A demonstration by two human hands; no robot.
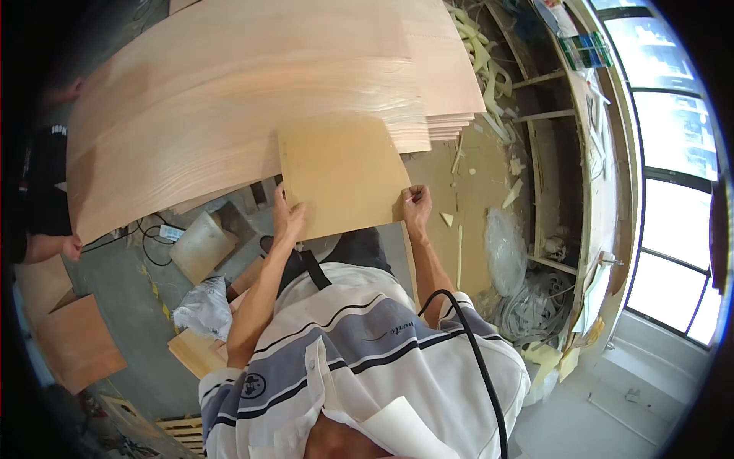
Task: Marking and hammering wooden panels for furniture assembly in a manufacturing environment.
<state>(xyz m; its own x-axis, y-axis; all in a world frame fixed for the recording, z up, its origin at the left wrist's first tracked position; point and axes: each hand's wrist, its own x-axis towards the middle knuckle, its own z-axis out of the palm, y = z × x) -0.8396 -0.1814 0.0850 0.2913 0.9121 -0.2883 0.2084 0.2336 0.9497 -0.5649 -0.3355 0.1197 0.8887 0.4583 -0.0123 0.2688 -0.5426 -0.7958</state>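
Observation:
A flat tan board (344,172), wider at the near end, lies over the edge of a large plywood sheet (252,92). My left hand (287,218) is closed on its near left edge, thumb on top. At the near right edge my right hand (417,210) touches the board with curled fingers. A thin, pale pen-like stick (414,200) shows between those fingers; its exact kind is too small to make out.
Another person's hand (72,247) is by the plywood's left side. More stacked plywood (451,122) lies at the far right. Wooden shelving (547,176), clear plastic wrap (505,249) and coiled tubing (527,310) line the right. Boards (80,344) and a silvery bag (203,307) are on the left.

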